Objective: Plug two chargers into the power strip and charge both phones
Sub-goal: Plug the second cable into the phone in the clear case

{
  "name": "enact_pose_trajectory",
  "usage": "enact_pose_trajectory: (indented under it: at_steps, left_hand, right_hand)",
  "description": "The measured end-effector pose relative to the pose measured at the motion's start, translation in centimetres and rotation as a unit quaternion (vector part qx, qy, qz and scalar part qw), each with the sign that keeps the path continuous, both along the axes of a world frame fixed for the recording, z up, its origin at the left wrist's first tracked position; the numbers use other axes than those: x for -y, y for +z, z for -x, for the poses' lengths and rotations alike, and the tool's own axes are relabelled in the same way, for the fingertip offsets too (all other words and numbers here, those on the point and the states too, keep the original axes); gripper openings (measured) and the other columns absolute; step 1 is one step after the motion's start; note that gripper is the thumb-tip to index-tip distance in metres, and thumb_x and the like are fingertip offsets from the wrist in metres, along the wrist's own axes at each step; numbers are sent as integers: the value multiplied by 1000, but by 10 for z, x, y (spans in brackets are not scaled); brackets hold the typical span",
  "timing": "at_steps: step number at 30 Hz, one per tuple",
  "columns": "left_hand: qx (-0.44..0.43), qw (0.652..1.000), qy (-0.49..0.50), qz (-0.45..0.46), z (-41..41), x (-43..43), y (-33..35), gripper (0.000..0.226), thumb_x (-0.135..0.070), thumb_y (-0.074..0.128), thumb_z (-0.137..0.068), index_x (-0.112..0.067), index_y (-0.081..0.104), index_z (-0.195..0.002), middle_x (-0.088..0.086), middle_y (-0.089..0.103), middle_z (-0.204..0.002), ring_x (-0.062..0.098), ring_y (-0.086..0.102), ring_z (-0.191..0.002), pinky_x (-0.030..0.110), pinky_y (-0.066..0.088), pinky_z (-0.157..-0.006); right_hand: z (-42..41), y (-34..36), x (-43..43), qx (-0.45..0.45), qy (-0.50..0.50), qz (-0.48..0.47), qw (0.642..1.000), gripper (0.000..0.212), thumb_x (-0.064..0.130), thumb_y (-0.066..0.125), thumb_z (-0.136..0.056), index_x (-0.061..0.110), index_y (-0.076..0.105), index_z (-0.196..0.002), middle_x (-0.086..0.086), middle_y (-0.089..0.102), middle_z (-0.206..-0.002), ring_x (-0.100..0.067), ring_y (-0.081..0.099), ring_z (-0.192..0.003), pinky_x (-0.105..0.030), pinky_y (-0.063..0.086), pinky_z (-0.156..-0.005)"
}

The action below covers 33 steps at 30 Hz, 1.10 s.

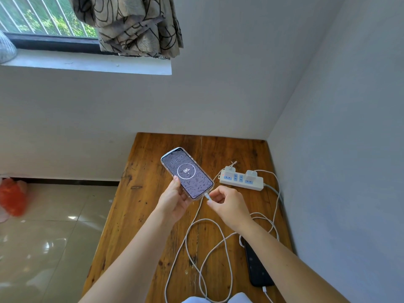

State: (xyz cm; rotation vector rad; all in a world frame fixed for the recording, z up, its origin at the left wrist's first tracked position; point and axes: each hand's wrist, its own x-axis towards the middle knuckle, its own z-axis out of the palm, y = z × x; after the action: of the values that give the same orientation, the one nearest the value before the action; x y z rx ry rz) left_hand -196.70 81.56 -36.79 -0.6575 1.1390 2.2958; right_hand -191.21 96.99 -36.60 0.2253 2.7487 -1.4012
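Head view looks down at a brown wood counter point(153, 215) in the corner of a room with white walls. The left hand point(175, 199) holds a phone point(187, 172) up over the counter, fingers wrapped round its lower edge. The phone screen is lit and shows a ring with 96 in it. The right hand point(227, 204) pinches a white plug point(207, 196) that sits in the bottom of the phone. The two hands are just beside each other, both clamped on something.

A white power strip point(241, 179) lies on the counter near the far right, close to the wall. Two white chargers are stuck in it, one at the left end point(229, 169) and one toward the right point(250, 176). White cords point(196, 248) loop all over the counter between the arms and the strip. A second phone point(258, 267), dark and flat, lies on the counter under the right arm, partly hidden by it. A white cord goes into its near end.

To the left is a shiny tile floor point(48, 237) with a red bag point(12, 196) on it. Up high are a window point(43, 16), a white sill point(87, 63) and a bunched curtain point(133, 25).
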Motion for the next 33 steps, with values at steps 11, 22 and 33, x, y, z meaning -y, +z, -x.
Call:
enact_pose_trajectory:
  at_steps: [11, 22, 33]
  left_hand:
    - [14, 1000, 5, 13, 3, 15, 1, 38, -31, 39, -99, -11, 48, -130, 15, 64, -120, 28, 64, -106, 39, 58, -73]
    - [-42, 993, -88, 66, 10, 50, -4, 31, -24, 34, -101, -16, 53, -125, 14, 66, -115, 27, 65, -104, 39, 57, -80]
    - [-14, 977, -151, 150, 28, 62, -44, 29, -28, 39, -100, -16, 58, -117, 15, 66, -116, 30, 63, -107, 43, 55, -83]
  right_hand:
    - [-8, -26, -23, 127, 73, -185, 972, 6, 19, 64, -87, 23, 63, -92, 6, 62, -84, -9, 60, -71, -14, 45, -54]
    - [13, -25, -53, 278, -128, -41, 951, 31, 42, 51, -93, 13, 63, -88, -4, 65, -71, -15, 62, -58, -24, 50, -51]
    - [21, -41, -31, 97, -16, -182, 978, 42, 12, 63, -87, 26, 48, -124, -4, 52, -131, -20, 53, -112, -35, 52, -87]
